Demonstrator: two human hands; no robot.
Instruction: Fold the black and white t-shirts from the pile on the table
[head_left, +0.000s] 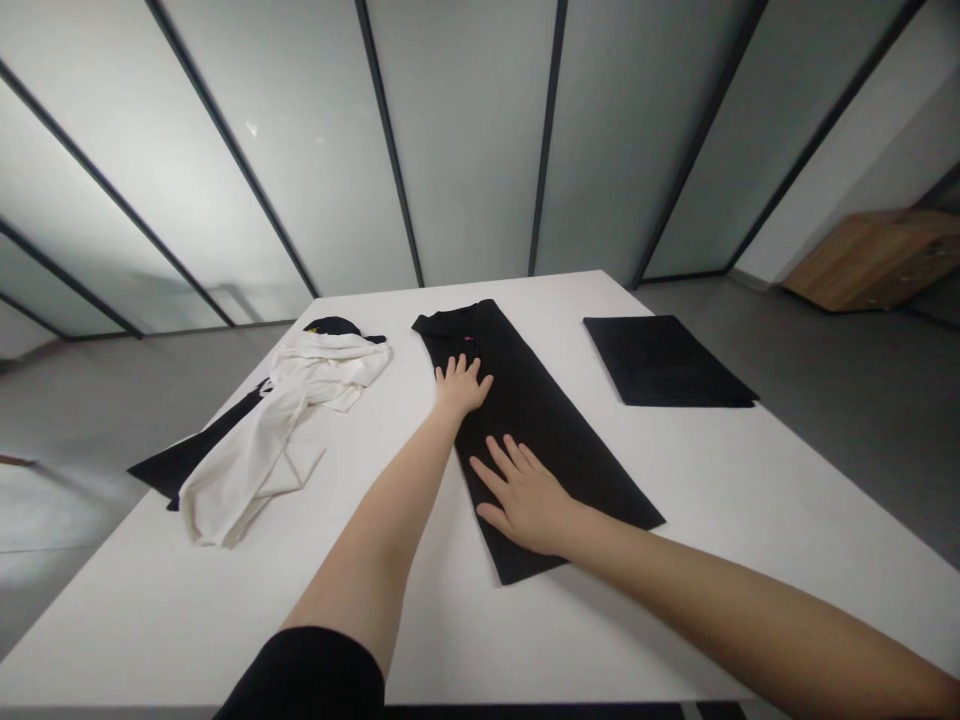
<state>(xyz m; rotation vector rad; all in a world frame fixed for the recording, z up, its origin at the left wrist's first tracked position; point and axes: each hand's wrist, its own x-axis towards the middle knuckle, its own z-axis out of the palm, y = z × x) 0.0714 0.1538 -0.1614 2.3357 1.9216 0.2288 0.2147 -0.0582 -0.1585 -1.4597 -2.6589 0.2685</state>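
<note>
A black garment (547, 400), folded into a long strip, lies flat on the white table (420, 620) in front of me. Whether it is trousers or a shirt I cannot tell; a small pinkish mark shows near its far end. My left hand (460, 387) rests on the far part, at its left edge, fingers spread. Closer to me, my right hand (529, 500) lies palm down on the near part, fingers also spread. Neither hand grips the cloth.
On the left, a crumpled white garment (247, 450) lies over black cloth (199, 440), with a black cap-like item (335, 326) behind it. A folded black cloth (667, 360) lies at the right. Frosted panels (465, 140) stand behind the table; a wooden cabinet (870, 260) is far right.
</note>
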